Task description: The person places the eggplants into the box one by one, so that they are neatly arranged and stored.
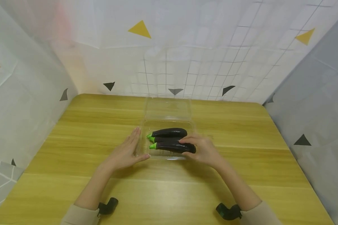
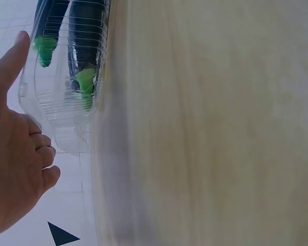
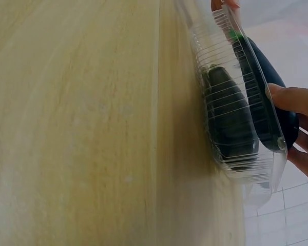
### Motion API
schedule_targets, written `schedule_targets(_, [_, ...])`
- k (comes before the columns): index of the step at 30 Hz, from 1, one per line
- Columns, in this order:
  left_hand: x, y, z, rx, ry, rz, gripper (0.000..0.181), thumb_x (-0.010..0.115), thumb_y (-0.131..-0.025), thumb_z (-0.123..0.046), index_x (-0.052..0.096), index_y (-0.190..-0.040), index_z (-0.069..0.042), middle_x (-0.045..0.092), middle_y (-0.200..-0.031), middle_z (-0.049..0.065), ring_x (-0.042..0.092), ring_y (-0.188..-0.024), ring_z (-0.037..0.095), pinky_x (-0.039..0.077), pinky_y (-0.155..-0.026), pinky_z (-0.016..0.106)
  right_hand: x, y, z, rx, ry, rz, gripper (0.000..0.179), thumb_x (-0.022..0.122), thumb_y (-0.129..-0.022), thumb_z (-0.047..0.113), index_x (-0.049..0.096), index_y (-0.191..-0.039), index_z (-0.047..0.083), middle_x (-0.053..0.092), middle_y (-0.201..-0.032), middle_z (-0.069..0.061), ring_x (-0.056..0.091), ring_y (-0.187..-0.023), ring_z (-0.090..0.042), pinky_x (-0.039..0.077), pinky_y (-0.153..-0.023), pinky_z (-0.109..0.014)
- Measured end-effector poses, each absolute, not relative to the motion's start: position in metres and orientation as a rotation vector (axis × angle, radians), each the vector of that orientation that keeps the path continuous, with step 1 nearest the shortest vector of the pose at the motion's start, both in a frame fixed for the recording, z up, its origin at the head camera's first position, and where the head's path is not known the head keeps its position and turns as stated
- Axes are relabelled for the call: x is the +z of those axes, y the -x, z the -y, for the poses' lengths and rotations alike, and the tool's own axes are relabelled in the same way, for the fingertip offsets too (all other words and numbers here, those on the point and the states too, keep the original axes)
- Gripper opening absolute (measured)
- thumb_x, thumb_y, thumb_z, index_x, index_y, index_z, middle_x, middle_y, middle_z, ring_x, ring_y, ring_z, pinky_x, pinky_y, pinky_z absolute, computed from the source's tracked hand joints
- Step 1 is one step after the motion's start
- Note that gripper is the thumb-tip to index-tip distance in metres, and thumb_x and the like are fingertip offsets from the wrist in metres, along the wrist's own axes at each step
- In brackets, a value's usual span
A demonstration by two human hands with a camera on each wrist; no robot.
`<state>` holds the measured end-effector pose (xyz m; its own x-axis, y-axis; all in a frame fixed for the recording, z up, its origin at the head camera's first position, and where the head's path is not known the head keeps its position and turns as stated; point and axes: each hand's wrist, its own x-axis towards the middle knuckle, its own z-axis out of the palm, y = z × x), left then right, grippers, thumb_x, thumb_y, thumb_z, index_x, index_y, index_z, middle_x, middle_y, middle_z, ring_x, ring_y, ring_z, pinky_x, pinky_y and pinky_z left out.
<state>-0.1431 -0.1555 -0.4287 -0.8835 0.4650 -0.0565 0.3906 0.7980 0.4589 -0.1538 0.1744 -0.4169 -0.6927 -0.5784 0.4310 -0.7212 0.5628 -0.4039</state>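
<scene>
A clear plastic clamshell box [image 1: 171,157] lies with its lid [image 1: 168,109] folded back. In the head view three dark eggplants with green stems show there: a rear one [image 1: 170,132], a middle one [image 1: 166,139] and a front one [image 1: 171,146]. My right hand [image 1: 204,150] pinches the front eggplant near its blunt right end. Seen from the right wrist, that eggplant [image 3: 264,87] sits at rim height, above another eggplant [image 3: 228,113] inside the box. At the box's left side rests my left hand [image 1: 128,151], fingers extended and thumb by the front corner.
Wooden table [image 1: 169,193] surrounds the box. A pale sheet wall [image 1: 101,62] with yellow and dark triangles rises behind it, and more sheets flank the table. Black curved pieces [image 1: 108,206] stick out at both wrists.
</scene>
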Motion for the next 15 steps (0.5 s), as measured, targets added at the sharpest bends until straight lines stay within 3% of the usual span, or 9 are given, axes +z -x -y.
schedule_targets(15, [-0.4304,0.1431,0.1549,0.676,-0.663,-2.816,0.111,0.047,-0.084,-0.074,-0.007,-0.153,-0.006,-0.008,-0.16,0.011,-0.002,-0.146,0.024,0.013,-0.117,0.045,-0.417,0.1515,-0.1728,0.865,-1.036,2.594,0.041,0.087,-0.07,0.016,0.073,-0.109,0.012,0.069,-0.111,0.001,0.064,-0.105,-0.02,0.054,-0.085,-0.038])
